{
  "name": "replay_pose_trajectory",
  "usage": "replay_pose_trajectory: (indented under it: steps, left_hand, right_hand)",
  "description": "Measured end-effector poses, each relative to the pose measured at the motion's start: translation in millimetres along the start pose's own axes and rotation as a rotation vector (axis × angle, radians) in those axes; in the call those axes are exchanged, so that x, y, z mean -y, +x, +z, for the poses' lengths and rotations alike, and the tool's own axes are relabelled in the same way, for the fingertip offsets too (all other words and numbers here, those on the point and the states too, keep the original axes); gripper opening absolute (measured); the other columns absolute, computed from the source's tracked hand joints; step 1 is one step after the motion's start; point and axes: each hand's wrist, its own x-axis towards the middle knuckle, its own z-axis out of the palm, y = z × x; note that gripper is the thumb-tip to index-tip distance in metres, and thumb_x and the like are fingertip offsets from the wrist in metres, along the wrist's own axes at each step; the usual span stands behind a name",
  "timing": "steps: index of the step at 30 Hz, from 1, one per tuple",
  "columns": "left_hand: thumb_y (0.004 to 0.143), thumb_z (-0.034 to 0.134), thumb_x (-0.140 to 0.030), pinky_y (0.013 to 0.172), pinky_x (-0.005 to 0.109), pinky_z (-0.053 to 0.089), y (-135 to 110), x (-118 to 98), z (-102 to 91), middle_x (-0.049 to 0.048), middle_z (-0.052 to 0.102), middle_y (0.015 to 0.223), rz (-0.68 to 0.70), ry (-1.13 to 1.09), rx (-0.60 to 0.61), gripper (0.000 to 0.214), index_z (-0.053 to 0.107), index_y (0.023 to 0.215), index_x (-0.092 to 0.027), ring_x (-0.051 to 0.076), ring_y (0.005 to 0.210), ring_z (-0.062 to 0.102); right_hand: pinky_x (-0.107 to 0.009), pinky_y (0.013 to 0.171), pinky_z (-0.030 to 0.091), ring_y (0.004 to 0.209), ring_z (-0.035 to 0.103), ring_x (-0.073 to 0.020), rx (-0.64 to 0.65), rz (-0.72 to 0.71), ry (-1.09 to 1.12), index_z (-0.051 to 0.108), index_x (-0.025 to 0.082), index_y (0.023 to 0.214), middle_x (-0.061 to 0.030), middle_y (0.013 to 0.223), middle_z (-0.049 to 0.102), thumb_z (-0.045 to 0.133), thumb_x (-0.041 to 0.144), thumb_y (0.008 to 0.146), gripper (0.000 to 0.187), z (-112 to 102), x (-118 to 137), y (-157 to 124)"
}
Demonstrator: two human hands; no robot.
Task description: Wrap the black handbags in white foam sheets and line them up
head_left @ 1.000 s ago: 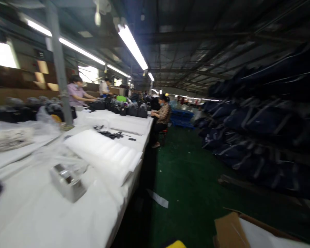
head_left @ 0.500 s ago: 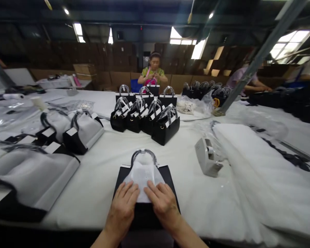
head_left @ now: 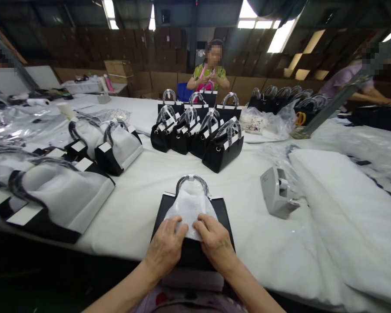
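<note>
A black handbag [head_left: 223, 213] lies flat on the white table [head_left: 140, 204] right in front of me, its wrapped handle [head_left: 193, 180] pointing away. A white foam sheet [head_left: 190, 206] lies on it, reaching up through the handle. My left hand [head_left: 165, 248] and my right hand [head_left: 216, 241] rest side by side on the bag's near half. Their fingers are curled and press on the sheet's lower edge.
Several upright black handbags [head_left: 197, 137] stand mid-table, more bags in grey covers [head_left: 68, 195] lie at left. A grey tape dispenser [head_left: 276, 191] and a stack of white foam [head_left: 345, 217] sit at right. Two people work across the table.
A second ago the view looked down the aisle to the right; it has swung back to the table. Since half a second ago my fingers have curled in on the foam sheet's lower edge.
</note>
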Motion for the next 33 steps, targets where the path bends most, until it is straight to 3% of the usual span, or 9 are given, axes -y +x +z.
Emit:
replay_pose_trajectory:
  steps: [5, 11, 12, 14, 17, 21, 25, 29, 33]
  left_hand:
    - [0.086, 0.041, -0.007, 0.079, 0.039, 0.049, 8.2, 2.0, 1.6, 0.0092, 0.054, 0.124, 0.012, 0.03, 0.057, 0.022, 0.055, 0.099, -0.018, 0.022, 0.085, 0.05]
    - [0.084, 0.043, -0.007, 0.078, 0.041, 0.048, 6.5, 1.5, 1.0, 0.0086, 0.058, 0.119, -0.018, 0.024, 0.048, 0.021, 0.055, 0.097, -0.017, 0.024, 0.085, 0.049]
    - [0.083, 0.043, -0.007, 0.078, 0.041, 0.048, 7.7, 2.1, 0.6, 0.0089, 0.058, 0.118, -0.023, 0.021, 0.054, 0.021, 0.055, 0.097, -0.017, 0.024, 0.086, 0.049]
    - [0.082, 0.044, -0.007, 0.079, 0.041, 0.048, 10.5, 3.5, 0.1, 0.0096, 0.059, 0.117, -0.029, 0.013, 0.068, 0.02, 0.055, 0.096, -0.017, 0.025, 0.088, 0.049]
    - [0.082, 0.045, -0.008, 0.079, 0.041, 0.048, 12.0, 5.7, 1.3, 0.0101, 0.059, 0.115, -0.01, -0.008, 0.068, 0.018, 0.055, 0.094, -0.017, 0.025, 0.09, 0.05]
    - [0.084, 0.045, -0.011, 0.079, 0.041, 0.048, 7.7, 8.4, 5.2, 0.0097, 0.061, 0.112, 0.046, -0.059, 0.032, 0.014, 0.055, 0.092, -0.017, 0.024, 0.088, 0.052]
    - [0.085, 0.042, -0.009, 0.081, 0.04, 0.048, 10.2, 11.0, 3.2, 0.0096, 0.062, 0.11, 0.086, -0.078, 0.057, 0.016, 0.055, 0.091, -0.016, 0.023, 0.086, 0.053]
    - [0.087, 0.046, -0.018, 0.096, 0.047, 0.042, 19.5, 8.6, -6.8, 0.0114, 0.054, 0.13, 0.128, -0.067, 0.134, 0.017, 0.055, 0.101, -0.015, 0.026, 0.109, 0.053]
    - [0.068, 0.066, -0.063, 0.108, 0.054, 0.032, 17.4, -1.7, -9.3, 0.018, 0.048, 0.137, 0.153, -0.042, 0.18, 0.08, 0.045, 0.124, -0.009, 0.034, 0.128, 0.041]
  right_hand:
    - [-0.025, 0.06, 0.044, 0.065, 0.052, -0.0145, 0.049, -0.035, 0.076, 0.06, 0.017, 0.085, -0.0039, 0.072, 0.056, 0.035, 0.006, 0.088, 0.028, 2.9, -9.8, 6.3]
    - [-0.029, 0.069, 0.047, 0.076, 0.056, -0.0175, 0.174, -0.018, 0.104, 0.062, 0.017, 0.094, -0.0069, 0.085, 0.063, 0.047, 0.02, 0.09, 0.016, -7.1, -3.9, 3.6]
    - [-0.033, 0.074, 0.048, 0.084, 0.057, -0.021, 0.213, 0.008, 0.079, 0.062, 0.016, 0.102, -0.0099, 0.097, 0.064, 0.055, 0.034, 0.087, 0.023, -11.3, -0.1, 1.9]
    - [-0.042, 0.083, 0.047, 0.1, 0.053, -0.0295, 0.28, 0.041, 0.015, 0.055, 0.014, 0.121, -0.0157, 0.124, 0.057, 0.07, 0.06, 0.068, 0.072, -18.4, 7.3, -3.8]
    - [-0.046, 0.089, 0.044, 0.109, 0.048, -0.0339, 0.332, 0.059, -0.081, 0.045, 0.013, 0.134, -0.0167, 0.145, 0.04, 0.081, 0.064, 0.048, 0.106, -20.6, 13.6, -15.2]
    - [-0.046, 0.09, 0.041, 0.111, 0.047, -0.0336, 0.334, 0.082, -0.149, 0.048, 0.016, 0.131, -0.0178, 0.15, 0.03, 0.083, 0.057, 0.05, 0.098, -13.1, 11.7, -21.2]
    - [-0.045, 0.085, 0.041, 0.103, 0.05, -0.0311, 0.336, 0.042, -0.175, 0.054, 0.017, 0.125, -0.0172, 0.145, 0.039, 0.08, 0.059, 0.056, 0.084, -9.7, 6.0, -12.6]
    - [-0.042, 0.079, 0.041, 0.096, 0.051, -0.0289, 0.321, 0.014, -0.19, 0.057, 0.017, 0.121, -0.0159, 0.141, 0.046, 0.079, 0.059, 0.058, 0.078, -10.2, 1.2, -4.7]
    - [-0.042, 0.078, 0.04, 0.094, 0.052, -0.0275, 0.269, 0.002, -0.161, 0.058, 0.016, 0.12, -0.0171, 0.136, 0.05, 0.075, 0.058, 0.064, 0.071, -10.1, -1.1, -4.1]
